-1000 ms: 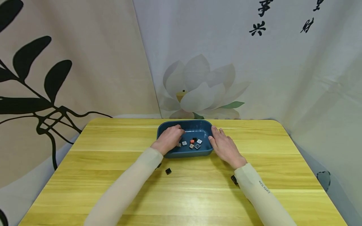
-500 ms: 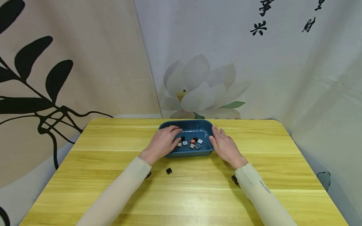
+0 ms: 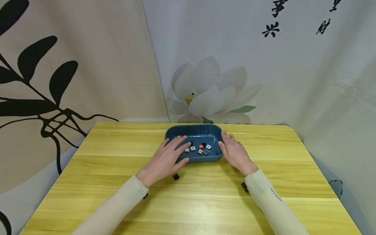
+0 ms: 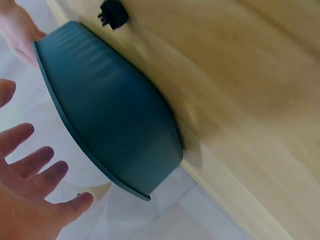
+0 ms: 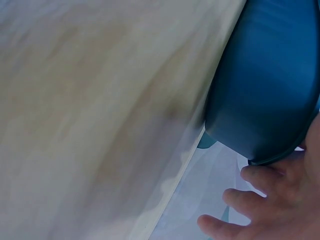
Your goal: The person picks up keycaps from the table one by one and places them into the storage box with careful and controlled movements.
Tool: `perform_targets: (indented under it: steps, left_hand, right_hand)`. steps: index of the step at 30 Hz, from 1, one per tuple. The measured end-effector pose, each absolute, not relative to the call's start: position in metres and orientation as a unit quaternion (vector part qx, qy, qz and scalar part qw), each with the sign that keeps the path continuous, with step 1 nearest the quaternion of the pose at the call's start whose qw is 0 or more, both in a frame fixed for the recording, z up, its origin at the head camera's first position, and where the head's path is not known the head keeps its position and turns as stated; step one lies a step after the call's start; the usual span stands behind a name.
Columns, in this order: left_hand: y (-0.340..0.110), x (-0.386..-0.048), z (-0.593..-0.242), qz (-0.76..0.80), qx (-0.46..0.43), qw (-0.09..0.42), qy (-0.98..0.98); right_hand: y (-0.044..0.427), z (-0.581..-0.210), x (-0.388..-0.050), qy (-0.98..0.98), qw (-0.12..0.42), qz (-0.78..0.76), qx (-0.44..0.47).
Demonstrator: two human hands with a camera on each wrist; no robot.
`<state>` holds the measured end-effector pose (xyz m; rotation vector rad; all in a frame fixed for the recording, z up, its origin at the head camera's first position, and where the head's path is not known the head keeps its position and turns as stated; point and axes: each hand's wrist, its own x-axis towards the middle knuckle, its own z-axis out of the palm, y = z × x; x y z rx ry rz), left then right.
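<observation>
A dark blue rectangular tray [image 3: 202,160] sits near the far edge of the table. Inside lie several small keycap-like blocks, among them a white block [image 3: 208,147], an orange block [image 3: 201,147] and a black one partly behind it. My left hand [image 3: 165,159] hovers over the tray's left front rim, fingers spread and nothing held. At the right end, my right hand [image 3: 236,156] rests its straight fingers along the rim, thumb near the inner side. A small black piece with prongs [image 4: 114,14] lies on the table in front of the tray.
The wooden table [image 3: 205,202] ends just behind the tray. A printed cloth [image 3: 217,39] hangs behind it. Small black devices, such as the dark strap piece [image 3: 244,187], sit under both wrists.
My left hand has come up out of the tray, back toward me and to the left, its fingers opening from a curl. The right hand has stayed at the rim.
</observation>
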<state>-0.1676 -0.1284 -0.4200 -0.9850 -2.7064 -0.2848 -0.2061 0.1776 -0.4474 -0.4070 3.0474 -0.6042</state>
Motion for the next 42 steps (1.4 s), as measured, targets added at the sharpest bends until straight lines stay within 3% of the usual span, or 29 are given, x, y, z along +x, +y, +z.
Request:
perform_targets:
  steps: [12,32,42]
  left_hand:
    - [-0.132,-0.142,-0.426,-0.069,-0.375,0.107,-0.918]
    - [-0.150,-0.126,-0.441,-0.002,-0.484,0.121,-0.867]
    - [-0.156,-0.125,-0.447,-0.014,-0.520,0.085,-0.850]
  right_hand:
    - [0.178,-0.449,-0.207,0.972,0.003,-0.194,-0.130]
    - [0.178,-0.450,-0.207,0.973,-0.005,-0.193,-0.131]
    - [0.177,-0.450,-0.206,0.973,-0.001,-0.193,-0.130]
